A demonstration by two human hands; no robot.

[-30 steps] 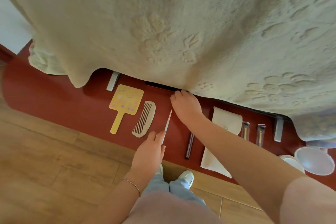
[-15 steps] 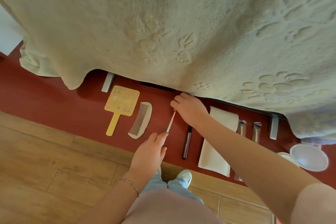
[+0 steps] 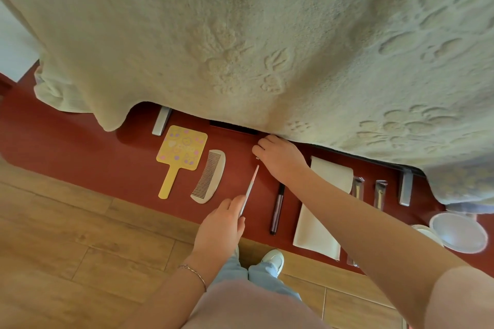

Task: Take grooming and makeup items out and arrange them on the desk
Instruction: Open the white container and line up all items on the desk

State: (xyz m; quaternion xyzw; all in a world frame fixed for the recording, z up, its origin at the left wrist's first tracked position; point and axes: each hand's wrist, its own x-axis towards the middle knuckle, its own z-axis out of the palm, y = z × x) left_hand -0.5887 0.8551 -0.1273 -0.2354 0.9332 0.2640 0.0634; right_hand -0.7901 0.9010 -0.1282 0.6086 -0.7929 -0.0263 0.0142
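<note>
Red desk (image 3: 80, 147) under a cream blanket (image 3: 267, 35) filling the upper frame, yellow mirror (image 3: 182, 151) beside comb (image 3: 209, 176) left of centre, left hand (image 3: 220, 230) pinching a thin pink-tipped stick (image 3: 250, 189), right hand (image 3: 280, 156) curled at the blanket's edge, grip unclear, dark pen (image 3: 277, 208) and white pouch (image 3: 320, 211) right, no legible writing.

Left hand (image 3: 219, 224) low, wrist braceleted, thumb and fingers pinching a thin stick. Right arm stretched forward across the body; right hand (image 3: 279, 156) knuckles up, fingers curled under, contents hidden.
</note>
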